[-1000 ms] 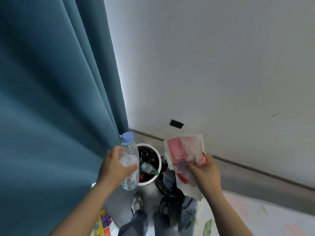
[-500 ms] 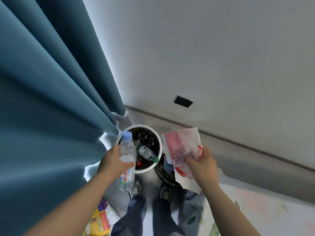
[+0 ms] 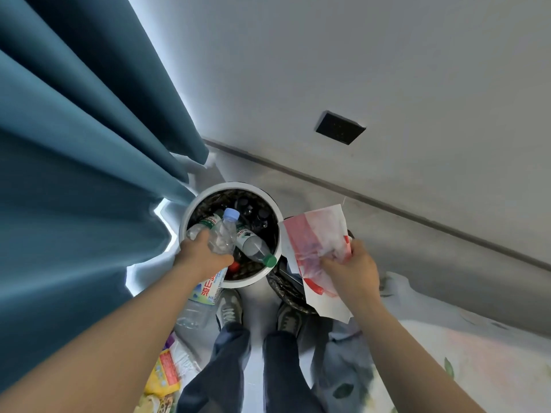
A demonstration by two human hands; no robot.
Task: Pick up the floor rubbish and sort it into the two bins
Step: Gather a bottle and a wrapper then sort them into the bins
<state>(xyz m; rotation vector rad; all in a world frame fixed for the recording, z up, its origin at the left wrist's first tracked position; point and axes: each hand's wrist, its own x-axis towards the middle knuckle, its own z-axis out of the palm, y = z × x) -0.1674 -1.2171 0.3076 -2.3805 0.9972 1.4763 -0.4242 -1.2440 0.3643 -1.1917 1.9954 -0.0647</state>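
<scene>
**Bottle over the white bin, wrapper over the black**

A person stands at the white bin (image 3: 232, 185), sorting rubbish with both hands full. The left hand (image 3: 205, 255) is curled round the middle of a clear plastic bottle (image 3: 223, 237). The right hand (image 3: 351, 270) pinches a red-and-white paper wrapper (image 3: 316, 242).

The bottle's long axis runs from the bin's near rim towards its far one. Its blue cap points away from the person, above the open mouth. Its base hangs outside the near rim, above the floor (image 3: 257, 299) by the shoes (image 3: 229, 305). The left hand sits at the near-left rim and is the closer of the two to this bin.

A green-capped bottle (image 3: 253, 247) already lies inside (so this looks to be the bin for bottles). The wrapper hangs just right of the white bin, above the black-bagged bin (image 3: 280, 286) beside it. Whether the two bins touch cannot be told.

To drop in cleanly, the bottle would likely need carrying forward past the near rim, or tipping cap-down. Otherwise its base may catch the rim.

A yellow packet (image 3: 165, 374) lies on the floor to the near left of the white bin, not yet picked up.
</scene>
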